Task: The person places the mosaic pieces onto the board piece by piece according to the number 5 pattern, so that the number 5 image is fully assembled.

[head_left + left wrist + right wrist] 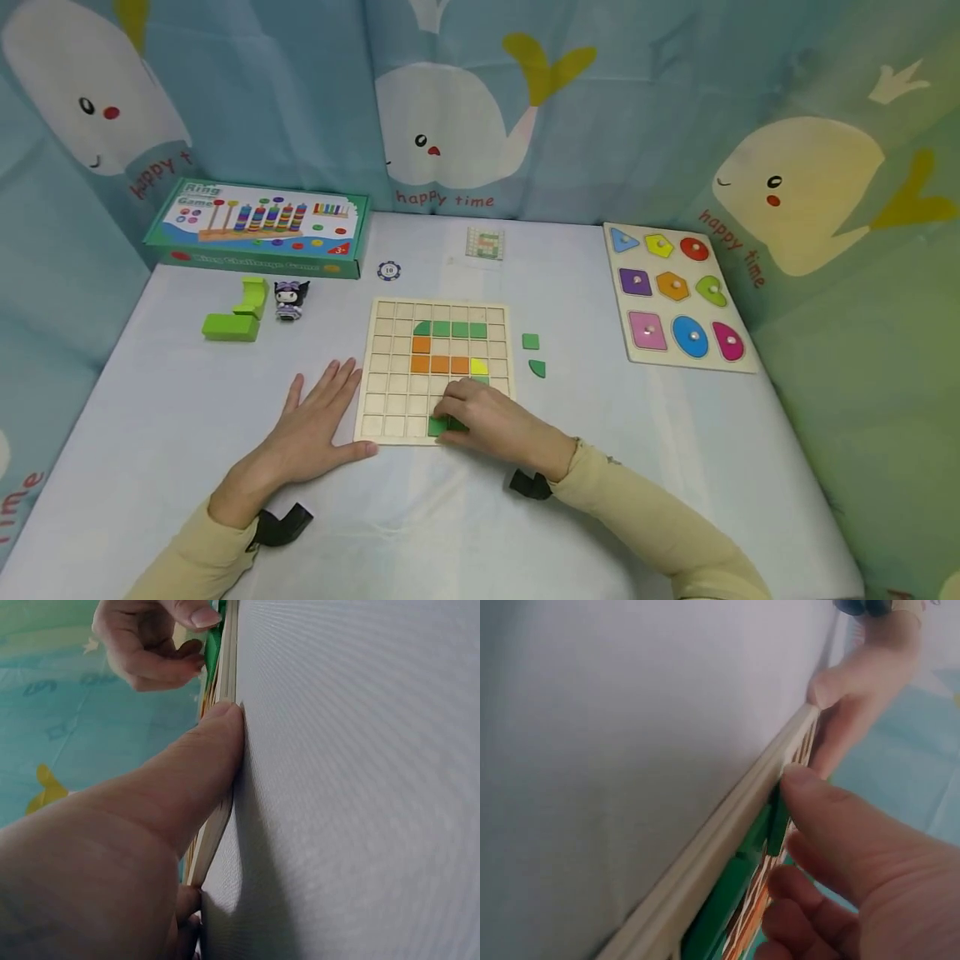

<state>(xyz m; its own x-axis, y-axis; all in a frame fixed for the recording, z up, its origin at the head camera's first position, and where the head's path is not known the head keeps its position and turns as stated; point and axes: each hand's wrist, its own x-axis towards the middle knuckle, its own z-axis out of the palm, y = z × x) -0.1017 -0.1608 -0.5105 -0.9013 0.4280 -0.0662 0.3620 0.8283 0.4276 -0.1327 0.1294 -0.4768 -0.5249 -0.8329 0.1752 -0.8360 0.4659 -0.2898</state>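
A wooden grid board (386,383) lies on the table. Along its left edge rests my left hand (303,437), fingers spread and straight; its thumb (214,739) touches the board's near corner. Over the near row, my right hand (498,421) pinches a green square tile (778,821) between thumb and fingers, tilted against the board. Another green tile (720,907) sits beside it in the same row. Further up the grid are a row of green tiles (461,330), several orange tiles (440,364) and a yellow tile (478,367). My right hand hides part of the lower rows.
Right of the board lie a green square (531,342) and a green quarter-round tile (537,368). Behind it is a small pattern card (485,243). A shape puzzle (652,302) lies far right. Left stand a game box (258,229), green blocks (230,327), a figurine (289,300) and a chip (389,271).
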